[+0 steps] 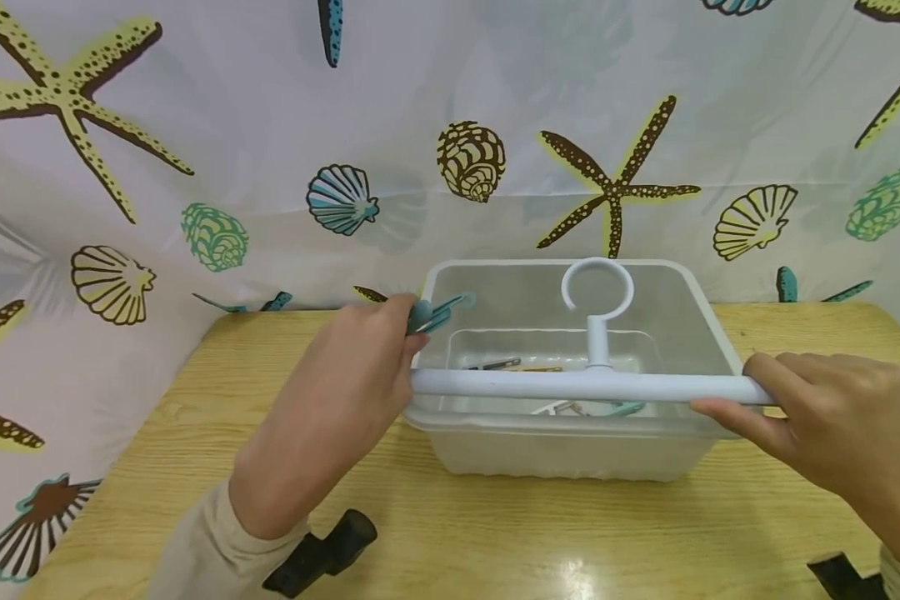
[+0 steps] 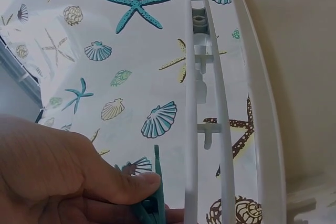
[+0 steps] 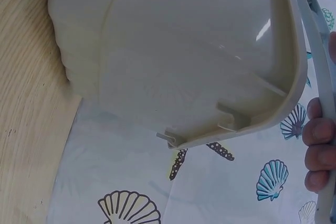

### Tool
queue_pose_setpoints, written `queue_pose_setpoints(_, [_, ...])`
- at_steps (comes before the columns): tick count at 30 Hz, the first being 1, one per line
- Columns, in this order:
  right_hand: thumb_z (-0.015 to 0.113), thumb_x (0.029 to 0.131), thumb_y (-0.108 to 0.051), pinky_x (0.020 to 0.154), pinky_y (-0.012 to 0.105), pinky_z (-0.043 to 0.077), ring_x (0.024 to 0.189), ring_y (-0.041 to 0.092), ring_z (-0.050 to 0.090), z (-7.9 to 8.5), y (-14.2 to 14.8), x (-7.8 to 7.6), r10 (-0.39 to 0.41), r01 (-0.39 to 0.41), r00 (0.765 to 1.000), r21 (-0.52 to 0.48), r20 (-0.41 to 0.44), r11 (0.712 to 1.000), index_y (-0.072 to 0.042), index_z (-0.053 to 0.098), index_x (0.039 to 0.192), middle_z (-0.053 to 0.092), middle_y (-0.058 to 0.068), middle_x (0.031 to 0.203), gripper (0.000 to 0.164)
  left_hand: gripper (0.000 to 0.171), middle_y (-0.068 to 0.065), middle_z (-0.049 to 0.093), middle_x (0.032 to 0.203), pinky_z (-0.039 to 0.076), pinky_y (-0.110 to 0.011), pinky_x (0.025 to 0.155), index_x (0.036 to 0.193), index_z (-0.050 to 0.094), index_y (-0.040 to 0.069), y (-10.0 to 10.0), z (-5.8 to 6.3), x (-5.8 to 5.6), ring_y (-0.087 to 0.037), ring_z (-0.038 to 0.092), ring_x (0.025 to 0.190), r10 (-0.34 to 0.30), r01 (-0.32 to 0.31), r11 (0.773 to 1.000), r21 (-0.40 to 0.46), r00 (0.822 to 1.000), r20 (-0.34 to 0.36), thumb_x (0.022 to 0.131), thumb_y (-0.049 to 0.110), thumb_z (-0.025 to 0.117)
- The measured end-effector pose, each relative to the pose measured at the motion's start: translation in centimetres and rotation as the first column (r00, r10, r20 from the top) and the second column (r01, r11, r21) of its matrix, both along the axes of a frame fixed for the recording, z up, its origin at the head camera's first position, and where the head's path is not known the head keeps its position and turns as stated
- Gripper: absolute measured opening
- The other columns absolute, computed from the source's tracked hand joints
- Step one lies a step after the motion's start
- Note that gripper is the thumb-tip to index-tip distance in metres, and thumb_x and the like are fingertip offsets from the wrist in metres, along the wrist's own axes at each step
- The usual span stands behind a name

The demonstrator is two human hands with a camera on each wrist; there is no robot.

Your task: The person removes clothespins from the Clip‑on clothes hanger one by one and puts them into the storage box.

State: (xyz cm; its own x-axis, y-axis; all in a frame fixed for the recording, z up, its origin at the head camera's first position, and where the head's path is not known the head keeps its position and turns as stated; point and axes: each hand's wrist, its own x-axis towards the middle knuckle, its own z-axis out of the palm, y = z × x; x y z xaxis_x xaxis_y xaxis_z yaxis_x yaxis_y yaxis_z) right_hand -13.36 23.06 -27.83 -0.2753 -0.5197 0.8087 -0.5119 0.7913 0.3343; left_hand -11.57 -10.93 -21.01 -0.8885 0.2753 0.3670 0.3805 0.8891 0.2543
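Observation:
My left hand [image 1: 337,396] pinches a teal clothespin [image 1: 438,317] between thumb and forefinger, at the left end of a white plastic hanger [image 1: 525,384]. In the left wrist view, lower fingers of that hand pass behind the hanger's bar. My right hand [image 1: 843,408] grips the hanger's right end, with the thumb along its near side. An open hook [image 1: 628,292] stands up from the hanger's middle. Two long parallel bars with small crosspieces [image 2: 209,128] between them show in the left wrist view. The hanger is held level across a translucent plastic bin [image 1: 562,454].
Several clothespins lie in the bin, among them a dark one [image 1: 501,364], a yellow one [image 1: 542,369] and a teal one [image 1: 627,409]. The bin stands on a wood-grain table [image 1: 450,533]. A shell-and-starfish-patterned cloth [image 1: 390,100] hangs behind and to the sides.

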Motion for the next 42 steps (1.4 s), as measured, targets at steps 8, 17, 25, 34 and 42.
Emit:
queue_pose_setpoints(8, [0.029,0.096,-0.067,0.039,0.024,0.008,0.036,0.008,0.015,-0.4,0.6,-0.4,-0.004,0.004,1.000,-0.006,0.003,1.000,-0.010,0.041,0.062,0.028,-0.005,0.045,0.067,0.012,-0.008,0.054,0.067,0.044,-0.032,0.054,0.082,0.057,-0.001,0.5,-0.1,-0.7,-0.021,0.050,0.060,0.001,-0.001,1.000,-0.003,1.000,0.006,0.092,0.003,0.063])
queue_pose_setpoints(17, [0.031,0.095,-0.067,0.039,0.023,0.006,0.036,0.007,0.013,-0.5,0.5,-0.6,0.003,-0.003,0.999,-0.011,-0.035,1.000,-0.012,0.037,0.060,0.024,-0.007,0.045,0.066,0.017,-0.007,0.054,0.067,0.044,-0.033,0.054,0.078,0.057,0.002,0.3,-0.2,-1.1,-0.020,0.050,0.059,-0.005,0.005,1.000,-0.006,1.000,0.001,0.093,0.006,0.064])
queue_pose_setpoints(25, [0.031,0.096,-0.066,0.039,0.023,0.006,0.036,0.007,0.013,-0.4,0.4,-0.6,0.014,-0.015,0.999,-0.013,-0.039,1.000,-0.012,0.037,0.060,0.024,-0.008,0.045,0.066,0.015,-0.008,0.057,0.069,0.044,-0.033,0.053,0.080,0.057,0.001,0.4,0.1,-1.4,-0.020,0.051,0.060,-0.025,0.025,1.000,-0.013,1.000,-0.003,0.093,0.005,0.063])
queue_pose_setpoints(34, [0.031,0.096,-0.066,0.039,0.023,0.006,0.036,0.006,0.013,-0.3,0.5,-0.6,0.015,-0.016,0.999,-0.009,-0.037,1.000,-0.011,0.037,0.060,0.022,-0.008,0.046,0.066,0.013,-0.010,0.057,0.070,0.044,-0.030,0.055,0.081,0.059,-0.001,1.1,0.9,-1.3,-0.019,0.051,0.058,-0.021,0.021,1.000,-0.012,0.999,0.032,0.093,0.003,0.062])
queue_pose_setpoints(42, [0.032,0.096,-0.066,0.039,0.023,0.006,0.037,0.007,0.013,-0.5,0.5,-0.7,0.018,-0.018,0.999,-0.016,-0.043,1.000,-0.012,0.037,0.060,0.023,-0.008,0.046,0.065,0.016,-0.009,0.053,0.067,0.044,-0.031,0.056,0.078,0.057,-0.001,1.5,1.4,-1.5,-0.020,0.049,0.057,-0.035,0.036,0.999,-0.028,0.999,0.018,0.093,0.004,0.062])
